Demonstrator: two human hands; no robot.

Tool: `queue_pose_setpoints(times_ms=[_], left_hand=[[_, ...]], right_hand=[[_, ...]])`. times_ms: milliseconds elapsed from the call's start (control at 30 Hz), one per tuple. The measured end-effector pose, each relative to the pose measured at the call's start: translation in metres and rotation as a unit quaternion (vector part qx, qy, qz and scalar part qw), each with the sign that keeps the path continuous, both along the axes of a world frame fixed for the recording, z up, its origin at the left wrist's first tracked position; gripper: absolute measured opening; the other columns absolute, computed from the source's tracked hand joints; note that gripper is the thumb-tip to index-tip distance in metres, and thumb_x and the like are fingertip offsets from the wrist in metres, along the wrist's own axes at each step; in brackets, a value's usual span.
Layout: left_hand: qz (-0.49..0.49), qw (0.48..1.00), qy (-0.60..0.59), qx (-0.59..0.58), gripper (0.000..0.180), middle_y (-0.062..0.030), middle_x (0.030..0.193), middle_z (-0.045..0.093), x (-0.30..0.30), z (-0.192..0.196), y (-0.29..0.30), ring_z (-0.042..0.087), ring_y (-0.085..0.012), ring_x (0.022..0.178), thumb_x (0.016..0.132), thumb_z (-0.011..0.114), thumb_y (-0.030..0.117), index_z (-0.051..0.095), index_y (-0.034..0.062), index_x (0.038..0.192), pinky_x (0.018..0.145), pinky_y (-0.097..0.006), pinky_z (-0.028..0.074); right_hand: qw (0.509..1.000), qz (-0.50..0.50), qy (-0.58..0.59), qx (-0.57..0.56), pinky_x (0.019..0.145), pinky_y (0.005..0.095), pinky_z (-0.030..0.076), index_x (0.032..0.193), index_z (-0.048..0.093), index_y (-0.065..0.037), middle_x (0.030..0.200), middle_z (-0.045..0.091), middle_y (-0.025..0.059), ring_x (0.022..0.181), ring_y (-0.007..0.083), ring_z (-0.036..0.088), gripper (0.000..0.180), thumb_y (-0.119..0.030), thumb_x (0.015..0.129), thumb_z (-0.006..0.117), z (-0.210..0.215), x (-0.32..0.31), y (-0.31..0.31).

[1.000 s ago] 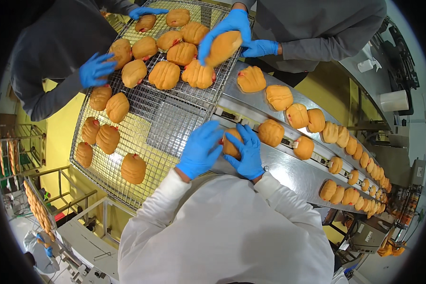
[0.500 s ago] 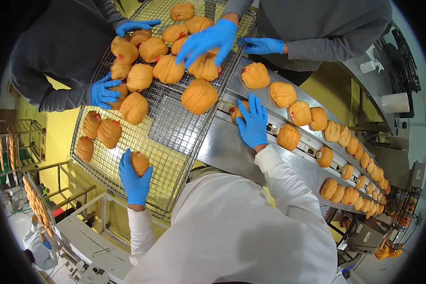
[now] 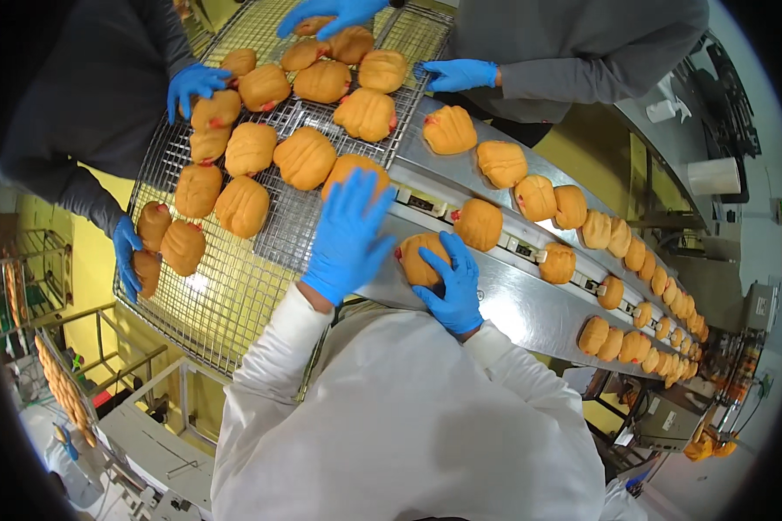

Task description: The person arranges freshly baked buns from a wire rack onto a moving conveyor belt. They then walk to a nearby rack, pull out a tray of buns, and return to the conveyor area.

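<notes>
Blue-gloved, my left hand (image 3: 347, 243) reaches over the right edge of the wire rack (image 3: 204, 326). Its fingers are stretched out and slightly blurred, partly covering a doughnut (image 3: 351, 170) with a golden-brown crust. My right hand (image 3: 453, 285), also gloved, has its fingers curled over the top and side of another doughnut (image 3: 420, 258) on the near metal side of the conveyor (image 3: 521, 300). Red filling shows at the ends of several doughnuts. Rows of them lie across the rack, including a creased one (image 3: 305, 158) just beyond my left hand.
Doughnuts come along the conveyor in lines from the right, one (image 3: 478, 224) just past my right hand. Co-workers' gloved hands are at the rack: one at its left corner (image 3: 128, 259), one on its left side (image 3: 195, 87), others at its far end (image 3: 334, 16) and right edge (image 3: 457, 75).
My left hand has moved right from the rack's near left part. My right hand has drawn nearer with a doughnut from the conveyor's middle. Co-workers' hands and several doughnuts have shifted.
</notes>
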State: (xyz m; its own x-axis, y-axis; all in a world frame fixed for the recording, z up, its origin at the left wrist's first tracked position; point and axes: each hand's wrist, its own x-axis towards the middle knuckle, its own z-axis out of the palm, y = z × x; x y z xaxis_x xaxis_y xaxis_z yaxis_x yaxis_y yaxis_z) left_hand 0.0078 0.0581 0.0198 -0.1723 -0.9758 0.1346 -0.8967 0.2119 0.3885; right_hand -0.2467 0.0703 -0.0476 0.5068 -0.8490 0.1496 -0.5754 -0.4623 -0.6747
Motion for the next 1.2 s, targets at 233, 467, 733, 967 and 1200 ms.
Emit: queue_pose_setpoints(times_ms=[233, 467, 733, 967, 1200], left_hand=[[0.111, 0.993, -0.038, -0.005, 0.085, -0.0265, 0.159, 0.037, 0.014, -0.024, -0.02, 0.035, -0.0507, 0.144, 0.081, 0.08, 0.037, 0.046, 0.0108, 0.154, 0.12, -0.058, 0.029], [0.052, 0.988, 0.148, 0.009, 0.075, -0.0276, 0.157, 0.039, -0.01, -0.008, 0.008, 0.043, -0.0478, 0.139, 0.084, 0.079, 0.035, 0.053, 0.0058, 0.148, 0.117, -0.054, 0.037], [0.154, 0.983, 0.005, -0.102, 0.077, -0.0273, 0.159, 0.038, 0.054, -0.011, -0.075, 0.036, -0.0454, 0.147, 0.082, 0.083, 0.027, 0.05, 0.0076, 0.149, 0.12, -0.052, 0.034], [0.199, 0.976, -0.085, 0.031, 0.083, -0.0222, 0.156, 0.038, 0.07, -0.028, -0.133, 0.036, -0.0434, 0.145, 0.079, 0.084, 0.035, 0.047, 0.0187, 0.152, 0.115, -0.056, 0.036], [0.22, 0.975, -0.023, -0.01, 0.086, -0.0218, 0.128, 0.061, 0.08, -0.02, -0.145, 0.055, -0.0412, 0.125, 0.074, 0.087, 0.037, 0.05, 0.0134, 0.147, 0.106, -0.051, 0.046]], right_hand=[[0.992, -0.106, -0.028, -0.055, 0.115, 0.0527, 0.033, 0.141, 0.063, -0.02, 0.155, 0.046, 0.0192, 0.142, 0.0412, 0.042, 0.064, -0.029, 0.08, 0.082, -0.025, 0.034, -0.071], [0.989, -0.07, -0.132, 0.008, 0.116, 0.0507, 0.033, 0.144, 0.061, -0.014, 0.157, 0.043, 0.0223, 0.14, 0.0418, 0.043, 0.066, -0.035, 0.084, 0.078, 0.002, 0.033, -0.044], [0.999, 0.018, -0.013, -0.026, 0.119, 0.0514, 0.027, 0.146, 0.06, -0.021, 0.157, 0.044, 0.0191, 0.142, 0.0411, 0.04, 0.068, -0.041, 0.083, 0.077, 0.0, 0.034, -0.024], [0.997, 0.005, -0.063, -0.04, 0.114, 0.0534, 0.034, 0.143, 0.061, -0.018, 0.146, 0.052, 0.0189, 0.136, 0.0409, 0.048, 0.073, -0.042, 0.077, 0.081, -0.013, 0.039, -0.051], [0.986, -0.158, 0.015, -0.046, 0.114, 0.053, 0.032, 0.15, 0.052, -0.017, 0.15, 0.048, 0.0191, 0.139, 0.0399, 0.044, 0.08, -0.045, 0.081, 0.08, -0.023, 0.041, -0.082]])
